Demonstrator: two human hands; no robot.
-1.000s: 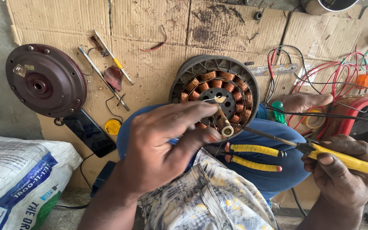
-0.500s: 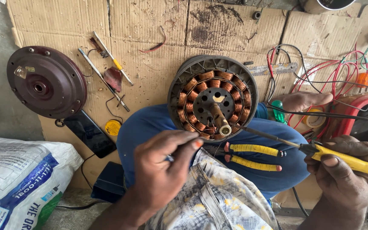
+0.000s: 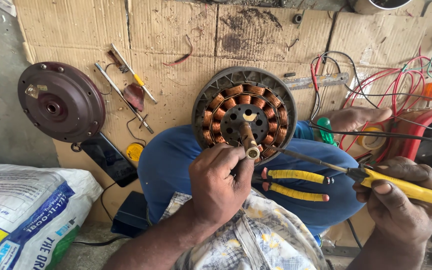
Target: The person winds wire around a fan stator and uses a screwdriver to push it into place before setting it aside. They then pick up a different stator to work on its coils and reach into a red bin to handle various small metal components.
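1. At the lower left corner of the cardboard sheet (image 3: 176, 45) a white printed sack (image 3: 21, 215) leans on the floor, out of the way of the work.
2. Near the cardboard's left edge lies a dark red round motor cover (image 3: 61, 101), set aside face up, seemingly so that the windings are exposed. Beside it rest a phone (image 3: 110, 159), a yellow tape roll (image 3: 135, 151) and thin hand tools (image 3: 126, 82), all within reach.
3. The left hand (image 3: 218, 182) is clenched at the foot of the brass shaft (image 3: 248, 140); its fingertips pinch something at the winding edge, though what they pinch is too small to tell.
4. The stator (image 3: 244, 112), with its ring of copper coils, is propped on the person's blue-clad knee at the cardboard's middle, tilted towards the eyes, which probably makes the coils easier to see.
5. Yellow-handled pliers (image 3: 296, 183) lie on the thigh just right of the left hand, parked close by.
6. The right hand (image 3: 401, 200) grasps a yellow-handled soldering iron (image 3: 406, 187) firmly, its thin tip aimed at the stator's lower rim.
7. Red and black wires (image 3: 401, 85) tangle at the cardboard's right edge.
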